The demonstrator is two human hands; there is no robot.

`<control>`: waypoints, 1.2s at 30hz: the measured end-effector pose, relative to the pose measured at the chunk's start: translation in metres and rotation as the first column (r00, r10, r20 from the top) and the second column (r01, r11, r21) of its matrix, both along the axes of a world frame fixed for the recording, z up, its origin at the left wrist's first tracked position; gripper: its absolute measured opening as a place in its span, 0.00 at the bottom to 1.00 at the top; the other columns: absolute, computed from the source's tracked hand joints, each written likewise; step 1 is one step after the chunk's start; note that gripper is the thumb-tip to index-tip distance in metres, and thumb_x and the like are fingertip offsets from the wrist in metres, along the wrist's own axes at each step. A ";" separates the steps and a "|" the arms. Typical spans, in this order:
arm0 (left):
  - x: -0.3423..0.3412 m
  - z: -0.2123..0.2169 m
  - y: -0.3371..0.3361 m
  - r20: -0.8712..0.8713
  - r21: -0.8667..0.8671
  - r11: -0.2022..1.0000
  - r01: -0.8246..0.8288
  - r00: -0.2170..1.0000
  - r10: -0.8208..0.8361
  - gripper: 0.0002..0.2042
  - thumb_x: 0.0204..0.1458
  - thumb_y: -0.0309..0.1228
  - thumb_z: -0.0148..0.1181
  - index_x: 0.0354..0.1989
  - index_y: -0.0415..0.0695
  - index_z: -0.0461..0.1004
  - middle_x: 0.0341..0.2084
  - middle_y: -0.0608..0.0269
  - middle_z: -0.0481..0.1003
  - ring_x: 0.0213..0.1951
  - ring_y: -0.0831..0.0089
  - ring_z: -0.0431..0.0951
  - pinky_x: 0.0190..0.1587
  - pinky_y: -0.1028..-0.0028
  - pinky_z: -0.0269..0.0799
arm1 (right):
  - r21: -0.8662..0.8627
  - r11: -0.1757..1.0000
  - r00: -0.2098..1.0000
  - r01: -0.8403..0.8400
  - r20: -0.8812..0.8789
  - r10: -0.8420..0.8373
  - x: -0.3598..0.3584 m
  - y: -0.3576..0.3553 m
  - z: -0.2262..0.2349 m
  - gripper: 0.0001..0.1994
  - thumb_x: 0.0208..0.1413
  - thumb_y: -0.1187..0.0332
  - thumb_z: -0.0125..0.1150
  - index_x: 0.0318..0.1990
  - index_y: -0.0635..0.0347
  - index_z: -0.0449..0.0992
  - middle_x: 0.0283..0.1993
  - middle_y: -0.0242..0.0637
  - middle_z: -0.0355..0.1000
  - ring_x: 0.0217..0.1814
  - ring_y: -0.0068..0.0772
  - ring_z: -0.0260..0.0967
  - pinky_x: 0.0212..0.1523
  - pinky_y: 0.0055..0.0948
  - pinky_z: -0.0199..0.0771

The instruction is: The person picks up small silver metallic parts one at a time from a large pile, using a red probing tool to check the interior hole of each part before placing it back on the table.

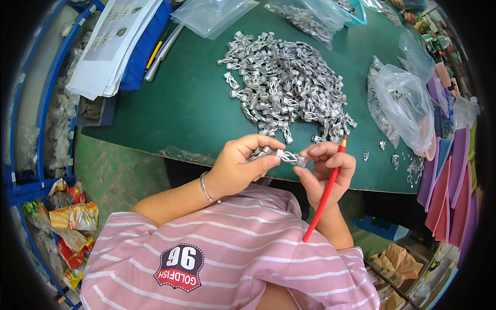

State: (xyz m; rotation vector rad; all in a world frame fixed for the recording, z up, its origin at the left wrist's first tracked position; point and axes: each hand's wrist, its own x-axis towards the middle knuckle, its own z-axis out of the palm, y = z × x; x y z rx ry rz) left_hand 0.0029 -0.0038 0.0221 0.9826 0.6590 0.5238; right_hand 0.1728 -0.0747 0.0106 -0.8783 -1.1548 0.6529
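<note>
My left hand (238,159) is closed around a few small silver metal pieces, partly hidden by its fingers. One silver metal piece (289,157) sticks out toward the right, with twisted loops and a ribbed cap-like end. My right hand (330,173) pinches that ribbed end between thumb and fingertip. A red pencil (325,199) is also tucked between the fingers of my right hand, slanting down toward my lap. Just beyond both hands, a large heap of similar metal pieces (289,82) lies on the green table (170,111).
Clear plastic bags (405,101) lie to the right, with small scraps nearby. At the far left, a blue bin (147,49) holds papers beside a yellow pencil. More bags and a turquoise basket (356,15) stand at the back. Coloured dividers (449,181) line the right edge.
</note>
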 end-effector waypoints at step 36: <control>-0.034 0.000 -0.006 -0.260 0.162 0.935 0.317 0.927 -0.269 0.14 0.48 0.21 0.57 0.44 0.34 0.67 0.34 0.57 0.74 0.35 0.75 0.75 0.36 0.78 0.70 | -0.257 0.891 0.878 -0.374 -0.407 0.251 0.012 0.003 -0.019 0.13 0.47 0.87 0.53 0.30 0.59 0.58 0.37 0.47 0.69 0.42 0.35 0.70 0.40 0.28 0.74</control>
